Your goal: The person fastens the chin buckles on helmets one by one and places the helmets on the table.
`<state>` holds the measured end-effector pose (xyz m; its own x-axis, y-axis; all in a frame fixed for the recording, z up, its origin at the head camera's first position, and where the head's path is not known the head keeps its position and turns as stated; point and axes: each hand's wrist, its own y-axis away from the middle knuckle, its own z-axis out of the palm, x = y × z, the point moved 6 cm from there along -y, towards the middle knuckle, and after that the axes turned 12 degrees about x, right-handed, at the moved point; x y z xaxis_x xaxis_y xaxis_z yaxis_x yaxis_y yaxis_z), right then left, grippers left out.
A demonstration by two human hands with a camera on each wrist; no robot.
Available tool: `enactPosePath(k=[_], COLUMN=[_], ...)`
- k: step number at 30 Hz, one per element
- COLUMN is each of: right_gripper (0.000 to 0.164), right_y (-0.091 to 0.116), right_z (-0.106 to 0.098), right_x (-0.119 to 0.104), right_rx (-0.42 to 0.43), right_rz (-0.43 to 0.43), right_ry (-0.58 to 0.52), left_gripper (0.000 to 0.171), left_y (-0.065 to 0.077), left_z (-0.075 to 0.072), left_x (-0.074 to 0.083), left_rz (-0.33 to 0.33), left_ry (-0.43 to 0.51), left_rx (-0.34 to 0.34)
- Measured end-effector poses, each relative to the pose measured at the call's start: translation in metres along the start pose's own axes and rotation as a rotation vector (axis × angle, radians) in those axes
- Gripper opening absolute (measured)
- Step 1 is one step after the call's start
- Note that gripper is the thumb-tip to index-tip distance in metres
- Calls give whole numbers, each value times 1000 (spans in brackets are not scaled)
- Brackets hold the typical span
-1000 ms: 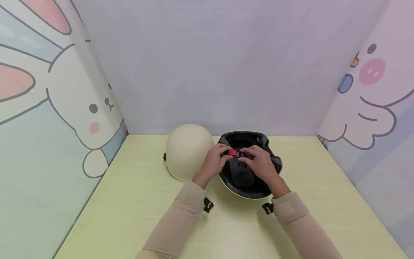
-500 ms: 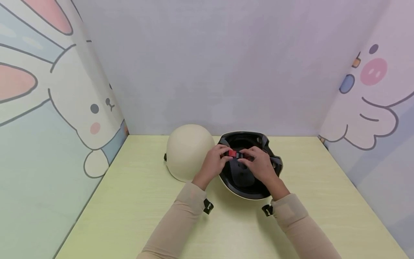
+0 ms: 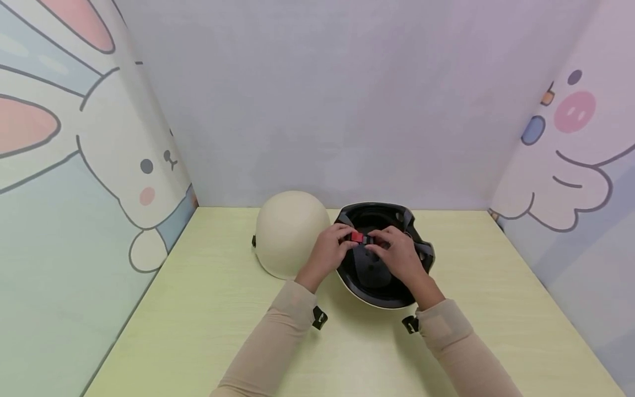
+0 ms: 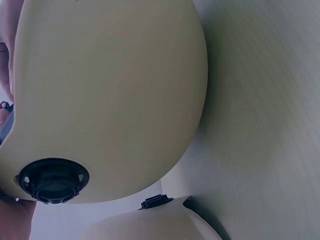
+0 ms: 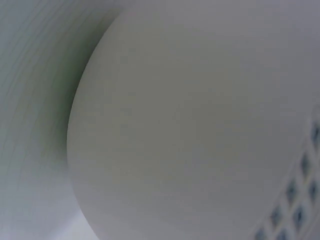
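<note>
A cream helmet (image 3: 373,275) lies upside down on the table, its black lining facing up. Over its opening, my left hand (image 3: 326,251) pinches the red part of a chin-strap buckle (image 3: 356,237) between thumb and fingers. From the other side my right hand (image 3: 398,253) pinches the black end of the same buckle. The two parts meet; whether they are locked is too small to tell. The left wrist view has the cream shell (image 4: 115,100) with a black round fitting (image 4: 53,181) on its side. Only the smooth shell (image 5: 190,125) fills most of the right wrist view.
A second cream helmet (image 3: 290,234) sits dome up just left of the first, near the back wall (image 3: 342,110). The pale yellow table (image 3: 213,309) runs to printed cartoon walls on both sides. A blurred diamond-patterned strip (image 5: 295,200) crosses the right wrist view's corner.
</note>
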<state>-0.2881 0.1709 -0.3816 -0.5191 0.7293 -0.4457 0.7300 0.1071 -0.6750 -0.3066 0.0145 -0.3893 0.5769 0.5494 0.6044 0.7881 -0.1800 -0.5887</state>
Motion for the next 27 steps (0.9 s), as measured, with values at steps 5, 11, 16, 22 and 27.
enactPosePath(k=[5, 11, 16, 22, 27], right_gripper=[27, 28, 27, 28, 30], right_y=[0, 0, 2, 2, 3], right_z=[0, 1, 1, 2, 4], right_x=[-4, -3, 4, 7, 8], right_rx=[-5, -35, -33, -24, -45], right_rz=[-28, -41, -5, 24, 47], right_ry=[-10, -11, -29, -56, -50], left_gripper=[27, 28, 28, 29, 35], left_y=[-1, -1, 0, 0, -1], left_z=[2, 3, 3, 3, 4], left_x=[1, -3, -5, -7, -12], left_rz=[27, 32, 18, -20, -72], left_ry=[25, 37, 47, 47, 4], left_rx=[-9, -39, -45, -45, -91])
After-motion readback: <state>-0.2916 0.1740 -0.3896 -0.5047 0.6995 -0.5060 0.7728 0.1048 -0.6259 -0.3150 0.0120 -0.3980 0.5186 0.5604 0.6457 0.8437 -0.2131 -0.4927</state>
